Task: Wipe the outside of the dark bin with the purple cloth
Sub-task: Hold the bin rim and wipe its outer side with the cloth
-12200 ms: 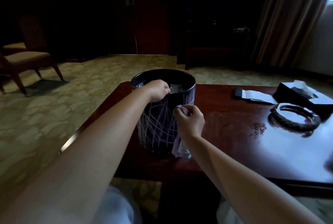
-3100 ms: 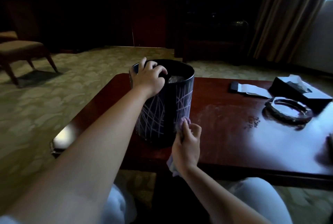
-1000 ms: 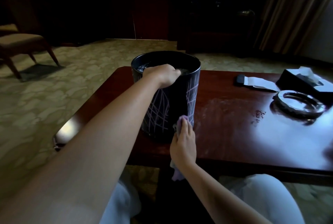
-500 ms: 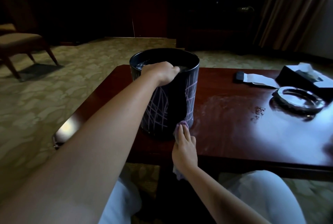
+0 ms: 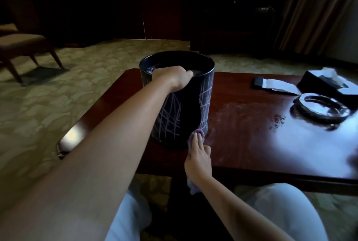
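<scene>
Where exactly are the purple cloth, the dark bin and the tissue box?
purple cloth [image 5: 199,132]: head view, on the fold beyond the fingertips.
dark bin [image 5: 191,103]: head view, on its front wall.
tissue box [image 5: 317,82]: head view, on its dark near side.

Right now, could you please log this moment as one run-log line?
left hand: grips bin rim | right hand: presses purple cloth low on bin wall | wiping underway

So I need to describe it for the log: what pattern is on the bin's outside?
Thin pale crossing lines on the dark bin, clearest in the head view.
</scene>
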